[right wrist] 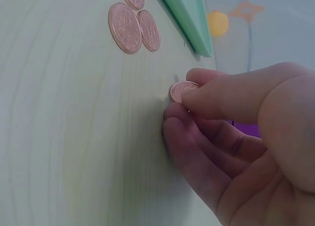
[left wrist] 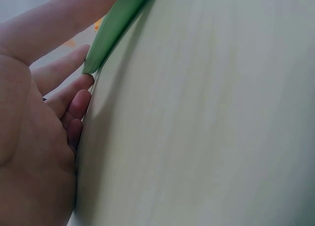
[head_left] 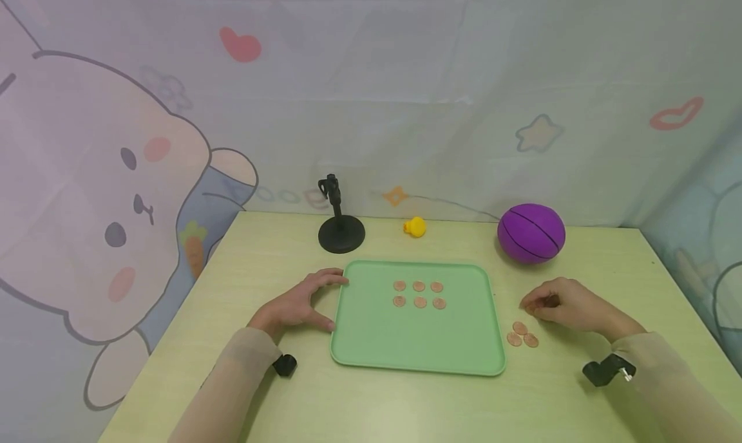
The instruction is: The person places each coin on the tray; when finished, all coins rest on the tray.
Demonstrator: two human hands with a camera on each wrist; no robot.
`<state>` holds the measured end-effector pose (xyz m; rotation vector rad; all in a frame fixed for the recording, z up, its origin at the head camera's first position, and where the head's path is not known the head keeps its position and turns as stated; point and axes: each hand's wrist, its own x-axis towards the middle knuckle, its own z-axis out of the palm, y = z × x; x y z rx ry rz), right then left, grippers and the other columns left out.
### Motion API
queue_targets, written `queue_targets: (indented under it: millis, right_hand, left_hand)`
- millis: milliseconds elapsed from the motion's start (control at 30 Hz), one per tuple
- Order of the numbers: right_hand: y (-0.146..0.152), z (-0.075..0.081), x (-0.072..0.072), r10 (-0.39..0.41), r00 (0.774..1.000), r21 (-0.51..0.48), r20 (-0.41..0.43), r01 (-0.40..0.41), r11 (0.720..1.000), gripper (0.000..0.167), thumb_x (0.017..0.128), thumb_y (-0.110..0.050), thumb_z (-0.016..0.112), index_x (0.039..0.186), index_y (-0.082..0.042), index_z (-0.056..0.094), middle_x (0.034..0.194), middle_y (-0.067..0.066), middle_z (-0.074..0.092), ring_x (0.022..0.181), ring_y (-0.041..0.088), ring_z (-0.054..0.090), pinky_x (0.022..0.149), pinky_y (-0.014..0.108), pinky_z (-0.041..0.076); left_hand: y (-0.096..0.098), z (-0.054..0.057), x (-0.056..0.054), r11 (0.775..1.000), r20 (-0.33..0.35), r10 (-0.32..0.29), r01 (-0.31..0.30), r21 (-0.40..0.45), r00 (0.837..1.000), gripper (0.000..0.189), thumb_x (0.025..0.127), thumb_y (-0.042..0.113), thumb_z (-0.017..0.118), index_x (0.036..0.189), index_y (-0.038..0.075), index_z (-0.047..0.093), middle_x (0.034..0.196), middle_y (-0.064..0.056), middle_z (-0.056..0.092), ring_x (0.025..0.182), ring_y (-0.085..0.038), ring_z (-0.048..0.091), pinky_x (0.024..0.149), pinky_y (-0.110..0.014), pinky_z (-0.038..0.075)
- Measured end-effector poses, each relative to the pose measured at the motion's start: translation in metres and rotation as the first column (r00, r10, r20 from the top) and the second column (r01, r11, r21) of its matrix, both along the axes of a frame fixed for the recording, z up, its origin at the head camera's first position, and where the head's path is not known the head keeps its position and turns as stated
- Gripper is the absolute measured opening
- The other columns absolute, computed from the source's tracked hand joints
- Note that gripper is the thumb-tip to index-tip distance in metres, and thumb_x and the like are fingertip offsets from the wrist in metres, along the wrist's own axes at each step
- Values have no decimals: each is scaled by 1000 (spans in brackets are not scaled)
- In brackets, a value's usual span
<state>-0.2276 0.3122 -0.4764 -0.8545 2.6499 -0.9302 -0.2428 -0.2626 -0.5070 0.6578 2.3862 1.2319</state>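
My right hand pinches a copper-coloured coin between thumb and fingers, low over the table right of the tray. Three more copper coins lie in a touching cluster just in front of that hand. On the green tray, several like coins form two neat rows toward the back. My left hand touches the tray's left edge, thumb and fingers spread apart. In the left wrist view, fingertips meet the green rim; the coins are out of sight there.
Behind the tray stand a black round-based stand and a small yellow toy. A purple ball sits at the back right, beyond my right hand. A printed cloth hangs behind the wooden table.
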Motion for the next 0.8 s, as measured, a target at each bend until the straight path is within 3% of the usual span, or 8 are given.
queue_targets:
  millis: [233,400,600,800]
  right_hand:
    - [2,0,-2,-26,999,-2,33,26,1000,12,92,-10,81,104,-11,80,91,-6,72,83,2,62,77,24,58]
    - [1,0,-2,-43,997,3,62,43,999,16,87,-4,83,102,-10,78,90,-5,71,81,3,63,74,23,57]
    - [0,1,-3,-34,999,38,13,33,999,20,84,4,81,97,-10,77,86,-7,67,80,4,62,73,24,57]
    - [-1,1,-3,-71,997,110,-33,74,991,20,83,1,84,101,-8,80,88,-8,71,81,3,62,74,25,56]
  left_hand:
    - [0,0,-1,1000,-10,-6,6,5,1000,87,70,20,98,147,23,58,170,-3,29,158,-34,16,124,-64,12]
    - [0,1,-1,1000,2,3,-3,-6,1000,88,69,22,99,147,25,58,169,-1,29,158,-32,17,124,-63,12]
    - [0,0,0,1000,14,5,-5,0,1000,89,69,22,99,148,24,58,170,-2,28,158,-33,15,124,-63,12]
    - [0,0,0,1000,5,2,-2,-1,1000,88,69,23,99,148,24,58,170,-3,28,158,-34,15,124,-64,11]
